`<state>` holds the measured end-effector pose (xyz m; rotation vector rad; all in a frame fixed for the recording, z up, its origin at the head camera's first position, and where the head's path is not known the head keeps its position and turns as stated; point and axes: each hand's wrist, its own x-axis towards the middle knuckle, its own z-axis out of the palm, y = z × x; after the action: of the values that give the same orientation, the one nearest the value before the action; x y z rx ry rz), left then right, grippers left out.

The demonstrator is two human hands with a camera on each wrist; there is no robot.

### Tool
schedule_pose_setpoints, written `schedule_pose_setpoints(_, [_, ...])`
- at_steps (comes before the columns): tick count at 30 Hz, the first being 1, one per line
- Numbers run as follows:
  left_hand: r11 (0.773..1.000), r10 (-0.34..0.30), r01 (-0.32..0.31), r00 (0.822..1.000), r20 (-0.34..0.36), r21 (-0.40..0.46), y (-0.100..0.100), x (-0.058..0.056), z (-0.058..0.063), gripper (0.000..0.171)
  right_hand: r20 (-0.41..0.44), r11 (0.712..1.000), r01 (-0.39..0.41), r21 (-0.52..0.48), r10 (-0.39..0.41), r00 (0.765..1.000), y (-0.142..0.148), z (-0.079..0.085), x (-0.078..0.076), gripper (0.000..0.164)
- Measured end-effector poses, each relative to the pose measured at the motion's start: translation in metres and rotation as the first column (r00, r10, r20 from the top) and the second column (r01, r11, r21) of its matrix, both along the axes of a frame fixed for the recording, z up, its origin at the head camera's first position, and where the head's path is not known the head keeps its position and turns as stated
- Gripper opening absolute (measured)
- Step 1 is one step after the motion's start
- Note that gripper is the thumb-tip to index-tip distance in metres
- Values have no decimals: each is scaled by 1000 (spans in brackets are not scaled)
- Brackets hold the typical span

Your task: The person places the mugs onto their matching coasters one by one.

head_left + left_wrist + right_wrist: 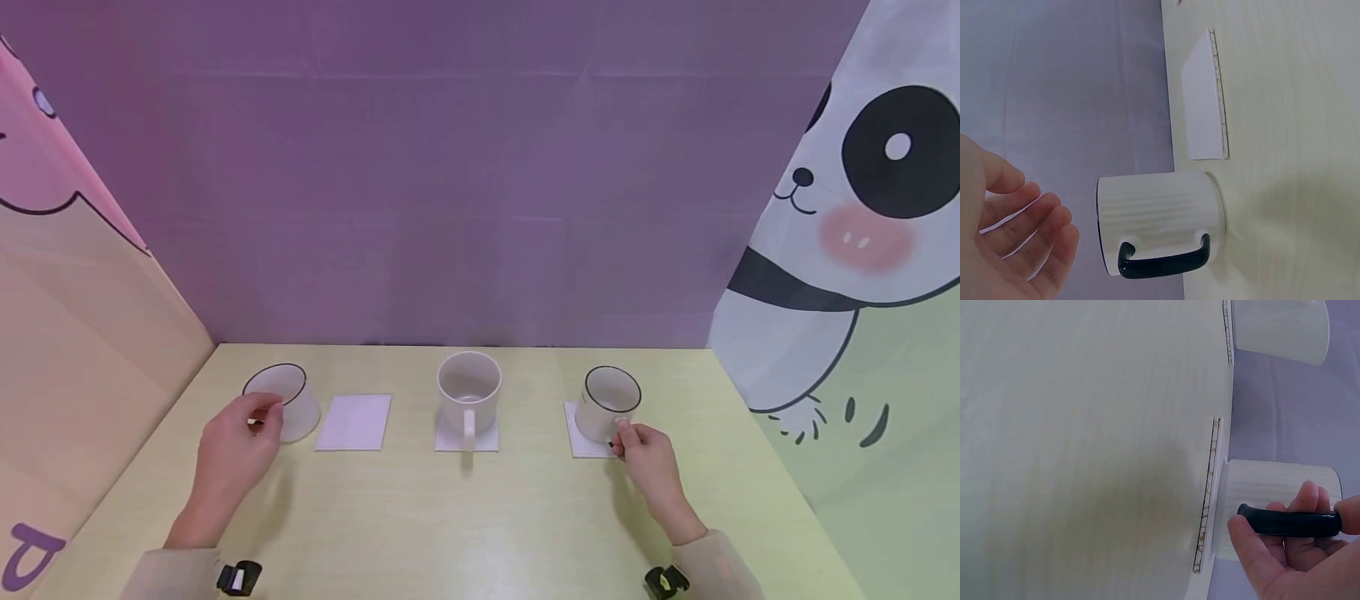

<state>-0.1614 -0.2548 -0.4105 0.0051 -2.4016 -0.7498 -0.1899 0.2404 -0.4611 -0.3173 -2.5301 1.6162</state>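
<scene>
At the left, a white mug with a dark rim stands upright on the bare table. My left hand hovers by its top with fingers loosely bent and holding nothing; a gap shows between fingertips and rim in the left wrist view. That mug's black handle faces the near side. A second dark-rimmed white mug stands on a white square coaster at the right. My right hand grips its black handle, the fingers passing behind it.
A plain white mug sits on another coaster in the middle, handle toward me. Between it and the left mug lies a bare white coaster. A purple cloth hangs behind the table, with printed cloths at both sides.
</scene>
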Motion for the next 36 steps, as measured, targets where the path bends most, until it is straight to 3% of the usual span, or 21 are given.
schedule_pose_setpoints(9, [1000,21,-21,1000,-5,-9,-7,-2,-3,14,13,1000,8,9,-8,1000,-1,1,0,38])
schedule_pose_setpoints(19, [998,66,-66,996,66,0,-18,-1,-9,17,9,1000,6,11,-6,1000,-2,4,2,37])
schedule_pose_setpoints(36, [990,140,-140,964,225,-15,-29,1,-19,25,3,1000,13,8,-13,1000,-2,3,1,36])
